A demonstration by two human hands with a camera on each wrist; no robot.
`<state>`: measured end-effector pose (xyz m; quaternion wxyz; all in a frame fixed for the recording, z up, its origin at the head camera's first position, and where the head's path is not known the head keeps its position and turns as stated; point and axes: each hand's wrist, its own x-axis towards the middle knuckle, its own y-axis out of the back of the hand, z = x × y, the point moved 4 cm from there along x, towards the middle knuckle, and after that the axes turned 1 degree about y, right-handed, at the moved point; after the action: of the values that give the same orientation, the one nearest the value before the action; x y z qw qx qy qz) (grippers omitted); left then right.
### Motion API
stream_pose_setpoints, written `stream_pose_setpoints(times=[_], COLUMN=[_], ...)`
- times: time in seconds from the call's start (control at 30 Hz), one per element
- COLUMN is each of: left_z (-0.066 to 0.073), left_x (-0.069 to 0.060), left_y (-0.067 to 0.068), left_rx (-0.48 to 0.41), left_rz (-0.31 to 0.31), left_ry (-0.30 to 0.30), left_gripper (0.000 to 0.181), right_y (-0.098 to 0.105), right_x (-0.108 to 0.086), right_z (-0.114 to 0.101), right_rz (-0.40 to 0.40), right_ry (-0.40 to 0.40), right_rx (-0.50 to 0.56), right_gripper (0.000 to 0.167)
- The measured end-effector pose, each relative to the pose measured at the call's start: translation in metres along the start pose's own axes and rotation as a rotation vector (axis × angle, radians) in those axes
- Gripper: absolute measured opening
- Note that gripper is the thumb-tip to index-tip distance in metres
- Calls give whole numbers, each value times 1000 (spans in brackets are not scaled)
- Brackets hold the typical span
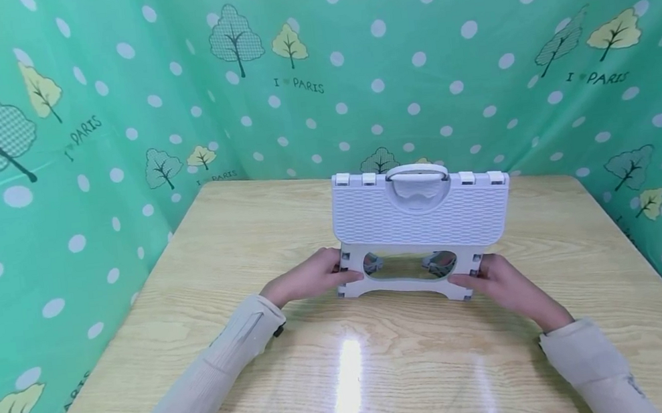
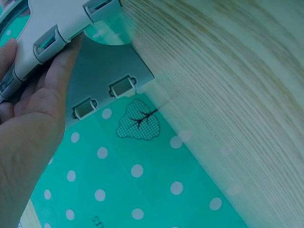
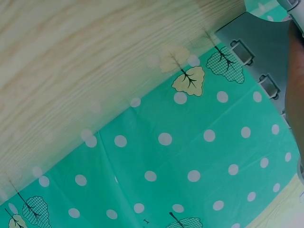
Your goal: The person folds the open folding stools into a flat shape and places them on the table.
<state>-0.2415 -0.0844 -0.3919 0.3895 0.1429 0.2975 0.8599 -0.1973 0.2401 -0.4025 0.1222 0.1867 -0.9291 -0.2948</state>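
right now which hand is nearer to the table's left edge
Left. The left hand grips the folding stool's left end, with tabletop between it and the table's left edge; the right hand grips the stool's right end, farther across.

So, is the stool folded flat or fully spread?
Neither, partly spread: the seat slopes from the handle, and in the left wrist view the leg panels stand apart.
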Motion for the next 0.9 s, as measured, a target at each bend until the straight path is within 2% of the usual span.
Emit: stream_pose_setpoints(times=[0.23, 0.53, 0.9], left_z=[1, 1, -2], left_x=[0, 0, 1], left_y=[1, -1, -1], left_rx=[19, 24, 16], left_rz=[9, 12, 4], left_ry=[-16, 14, -4], left_gripper=[30, 22, 35], right_y=[1, 1, 0], right_x=[2, 1, 0], right_z=[0, 0, 0], right_rz=[-2, -1, 1], right_ry=[3, -9, -15], right_rx=[-13, -18, -18], right_gripper=[23, 18, 18])
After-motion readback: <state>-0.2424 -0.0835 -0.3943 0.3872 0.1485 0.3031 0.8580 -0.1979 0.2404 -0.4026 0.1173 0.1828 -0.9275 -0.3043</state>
